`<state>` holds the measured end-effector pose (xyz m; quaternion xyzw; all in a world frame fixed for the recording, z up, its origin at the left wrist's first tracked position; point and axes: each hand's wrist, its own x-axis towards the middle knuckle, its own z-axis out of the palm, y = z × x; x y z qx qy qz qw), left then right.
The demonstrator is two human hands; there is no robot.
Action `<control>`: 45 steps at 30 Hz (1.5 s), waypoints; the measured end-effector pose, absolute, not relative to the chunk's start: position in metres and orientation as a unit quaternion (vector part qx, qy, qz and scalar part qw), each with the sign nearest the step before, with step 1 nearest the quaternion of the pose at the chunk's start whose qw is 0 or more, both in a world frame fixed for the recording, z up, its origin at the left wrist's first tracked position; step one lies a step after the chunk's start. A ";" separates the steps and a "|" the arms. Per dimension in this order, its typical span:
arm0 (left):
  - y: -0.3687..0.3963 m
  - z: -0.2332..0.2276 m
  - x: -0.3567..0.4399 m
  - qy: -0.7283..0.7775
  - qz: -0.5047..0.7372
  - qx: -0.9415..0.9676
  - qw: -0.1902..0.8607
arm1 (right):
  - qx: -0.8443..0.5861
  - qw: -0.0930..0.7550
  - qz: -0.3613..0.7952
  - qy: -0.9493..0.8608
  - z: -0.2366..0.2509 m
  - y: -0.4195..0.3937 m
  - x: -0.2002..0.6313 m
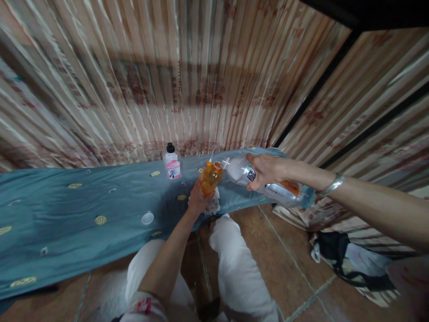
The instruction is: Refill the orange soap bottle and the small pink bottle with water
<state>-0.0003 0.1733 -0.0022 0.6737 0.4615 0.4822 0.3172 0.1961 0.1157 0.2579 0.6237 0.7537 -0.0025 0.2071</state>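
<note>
Orange plastic bottle (210, 178) stands upright in your left hand (197, 199), fingers wrapped around its base over the blue cloth-covered table (67, 214). Your right hand (264, 171) grips a clear plastic bottle (264, 182) tilted leftward, its mouth just beside the orange one's top.

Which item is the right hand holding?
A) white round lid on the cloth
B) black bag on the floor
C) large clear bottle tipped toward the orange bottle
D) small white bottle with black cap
C: the right hand grips the large clear bottle, tilted with its mouth toward the small orange bottle that the left hand holds over the blue cloth.
</note>
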 end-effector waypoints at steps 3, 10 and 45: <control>0.174 -0.003 0.000 0.459 0.481 0.680 0.311 | 0.622 0.205 0.003 0.756 0.257 0.116 0.196; 0.174 -0.002 -0.002 0.452 0.477 0.682 0.320 | 0.617 0.211 0.012 0.758 0.255 0.117 0.198; 0.175 -0.003 -0.001 0.466 0.469 0.684 0.309 | 0.619 0.197 -0.002 0.760 0.260 0.114 0.194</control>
